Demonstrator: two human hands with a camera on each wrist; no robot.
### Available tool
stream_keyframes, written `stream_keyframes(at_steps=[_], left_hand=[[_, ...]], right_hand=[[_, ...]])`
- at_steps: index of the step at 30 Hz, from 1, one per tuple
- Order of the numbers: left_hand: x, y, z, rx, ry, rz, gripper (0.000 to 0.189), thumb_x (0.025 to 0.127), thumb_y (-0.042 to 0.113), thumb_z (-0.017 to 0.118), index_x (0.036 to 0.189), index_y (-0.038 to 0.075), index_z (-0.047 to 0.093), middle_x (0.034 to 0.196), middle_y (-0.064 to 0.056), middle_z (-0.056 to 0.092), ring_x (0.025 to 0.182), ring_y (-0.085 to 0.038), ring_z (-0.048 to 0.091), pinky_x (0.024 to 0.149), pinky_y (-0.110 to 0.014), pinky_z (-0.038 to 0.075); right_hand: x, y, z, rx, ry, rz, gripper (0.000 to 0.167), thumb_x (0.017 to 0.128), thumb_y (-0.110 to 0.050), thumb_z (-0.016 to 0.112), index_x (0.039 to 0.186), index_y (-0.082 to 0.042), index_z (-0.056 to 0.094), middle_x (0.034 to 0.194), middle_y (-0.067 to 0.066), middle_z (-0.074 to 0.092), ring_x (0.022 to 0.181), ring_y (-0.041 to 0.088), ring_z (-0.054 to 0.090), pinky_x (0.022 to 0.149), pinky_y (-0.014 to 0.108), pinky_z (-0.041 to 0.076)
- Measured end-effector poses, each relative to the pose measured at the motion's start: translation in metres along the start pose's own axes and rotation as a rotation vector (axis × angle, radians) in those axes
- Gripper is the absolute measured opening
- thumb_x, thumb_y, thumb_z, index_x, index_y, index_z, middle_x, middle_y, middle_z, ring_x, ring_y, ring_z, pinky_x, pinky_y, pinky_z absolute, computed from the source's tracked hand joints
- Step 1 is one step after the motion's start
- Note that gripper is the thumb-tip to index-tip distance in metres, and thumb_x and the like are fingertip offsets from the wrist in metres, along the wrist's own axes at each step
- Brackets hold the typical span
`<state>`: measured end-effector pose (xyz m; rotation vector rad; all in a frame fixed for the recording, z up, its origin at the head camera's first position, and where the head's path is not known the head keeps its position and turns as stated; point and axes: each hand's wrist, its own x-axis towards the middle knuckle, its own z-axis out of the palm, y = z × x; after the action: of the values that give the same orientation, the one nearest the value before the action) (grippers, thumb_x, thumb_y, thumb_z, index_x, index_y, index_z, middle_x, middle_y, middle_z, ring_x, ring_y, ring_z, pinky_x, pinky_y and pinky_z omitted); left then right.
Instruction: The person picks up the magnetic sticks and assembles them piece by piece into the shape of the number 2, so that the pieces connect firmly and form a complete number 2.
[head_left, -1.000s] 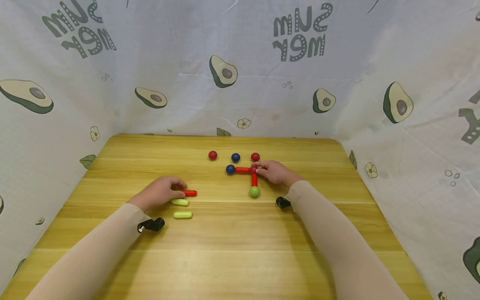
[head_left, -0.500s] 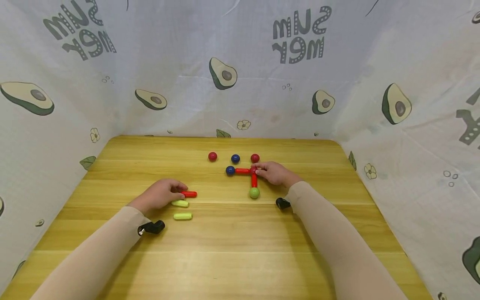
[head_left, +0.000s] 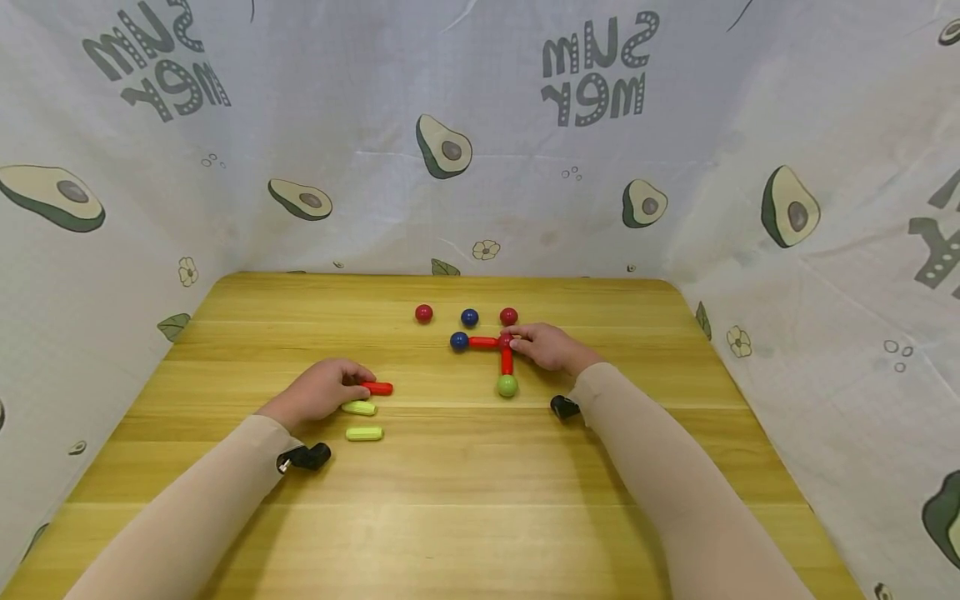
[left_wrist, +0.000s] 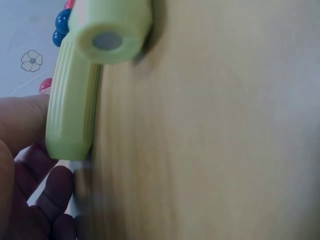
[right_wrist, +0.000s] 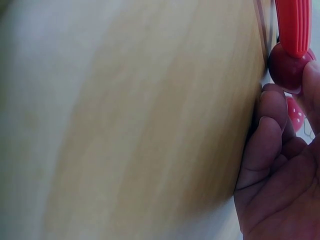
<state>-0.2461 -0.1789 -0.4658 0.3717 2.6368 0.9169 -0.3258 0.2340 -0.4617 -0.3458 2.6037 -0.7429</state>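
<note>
On the left of the table my left hand (head_left: 322, 389) grips one end of a red magnetic rod (head_left: 380, 388) lying on the wood. Two yellow-green rods (head_left: 359, 408) (head_left: 364, 434) lie just nearer to me; in the left wrist view a yellow-green rod (left_wrist: 75, 100) hides the red one. My right hand (head_left: 551, 346) pinches a dark red ball (right_wrist: 287, 69) between thumb and fingers. That ball joins two red rods: one (head_left: 483, 342) runs left to a blue ball (head_left: 459, 341), the other (head_left: 507, 362) comes toward me to a green ball (head_left: 507, 386).
Behind the joined pieces stand a loose red ball (head_left: 423, 314), a blue ball (head_left: 469, 317) and another red ball (head_left: 508, 317). Patterned cloth (head_left: 360, 100) encloses the wooden table (head_left: 450, 500) at the back and sides. A small black camera (head_left: 303, 457) sits at each wrist.
</note>
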Motion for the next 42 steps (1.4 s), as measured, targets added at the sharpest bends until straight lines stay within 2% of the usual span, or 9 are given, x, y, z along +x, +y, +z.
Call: stream_keyframes(at_steps=[6,12,16,18,21,24,27,32,42], left_hand=[[0.003,0.008,0.003,0.021,0.002,0.013,0.023,0.104,0.024,0.069,0.124,0.015,0.076,0.118,-0.004,0.074,0.101,-0.021,0.061,0.095,-0.044,0.051],[0.009,0.019,0.009,0.021,0.003,0.023,0.026,0.103,0.026,0.069,0.126,0.015,0.075,0.121,-0.005,0.074,0.106,-0.023,0.062,0.101,-0.048,0.05],[0.013,0.027,0.013,0.009,0.0,0.034,0.025,0.103,0.027,0.07,0.124,0.015,0.075,0.116,-0.004,0.073,0.102,-0.023,0.061,0.097,-0.045,0.049],[0.015,0.031,0.016,-0.004,0.0,0.033,0.025,0.103,0.027,0.07,0.124,0.015,0.075,0.115,-0.004,0.074,0.099,-0.021,0.06,0.095,-0.042,0.049],[0.018,0.036,0.019,-0.009,-0.005,0.041,0.026,0.103,0.027,0.07,0.125,0.014,0.075,0.117,-0.004,0.074,0.097,-0.02,0.059,0.093,-0.039,0.049],[0.02,0.04,0.022,-0.024,-0.006,0.04,0.025,0.103,0.027,0.07,0.124,0.015,0.076,0.117,-0.004,0.073,0.096,-0.02,0.059,0.092,-0.038,0.048],[0.024,0.044,0.026,-0.041,-0.013,0.036,0.024,0.102,0.028,0.071,0.123,0.017,0.076,0.117,-0.002,0.073,0.1,-0.021,0.059,0.096,-0.04,0.048],[0.03,0.053,0.032,-0.057,-0.02,0.047,0.021,0.102,0.027,0.071,0.121,0.018,0.077,0.116,-0.001,0.073,0.103,-0.023,0.06,0.102,-0.045,0.049],[0.045,0.071,0.049,0.002,-0.018,0.116,0.02,0.102,0.025,0.071,0.12,0.016,0.077,0.113,0.0,0.074,0.102,-0.021,0.062,0.102,-0.045,0.051]], right_hand=[[0.0,0.001,0.0,-0.004,0.002,0.003,0.045,0.113,-0.034,0.049,0.156,-0.024,0.053,0.116,0.014,0.059,0.112,0.031,0.052,0.108,0.048,0.041],[-0.001,0.0,-0.001,-0.007,0.002,0.001,0.045,0.113,-0.034,0.049,0.157,-0.023,0.052,0.112,0.014,0.059,0.112,0.031,0.053,0.104,0.045,0.041],[-0.001,0.001,-0.001,-0.009,0.003,0.003,0.046,0.113,-0.034,0.049,0.157,-0.023,0.052,0.121,0.015,0.059,0.116,0.031,0.053,0.106,0.046,0.041],[0.0,0.001,-0.001,-0.017,0.003,0.003,0.046,0.113,-0.034,0.049,0.157,-0.023,0.052,0.128,0.016,0.058,0.119,0.032,0.052,0.114,0.048,0.041],[0.0,0.001,-0.001,-0.017,0.002,0.001,0.046,0.113,-0.034,0.048,0.158,-0.023,0.051,0.14,0.017,0.057,0.127,0.034,0.05,0.123,0.053,0.036],[0.0,0.001,-0.001,-0.021,-0.002,-0.003,0.046,0.113,-0.034,0.048,0.158,-0.022,0.051,0.149,0.017,0.055,0.135,0.035,0.049,0.127,0.057,0.03],[0.0,0.0,-0.001,-0.018,0.0,0.0,0.046,0.113,-0.034,0.048,0.157,-0.022,0.051,0.149,0.017,0.055,0.135,0.035,0.05,0.127,0.057,0.03],[0.001,0.0,0.0,-0.022,0.005,0.004,0.046,0.113,-0.034,0.048,0.157,-0.023,0.052,0.139,0.016,0.057,0.125,0.034,0.051,0.125,0.056,0.033],[0.001,0.0,0.0,-0.026,0.005,0.008,0.046,0.113,-0.034,0.048,0.158,-0.023,0.051,0.138,0.017,0.057,0.128,0.035,0.051,0.125,0.056,0.033]])
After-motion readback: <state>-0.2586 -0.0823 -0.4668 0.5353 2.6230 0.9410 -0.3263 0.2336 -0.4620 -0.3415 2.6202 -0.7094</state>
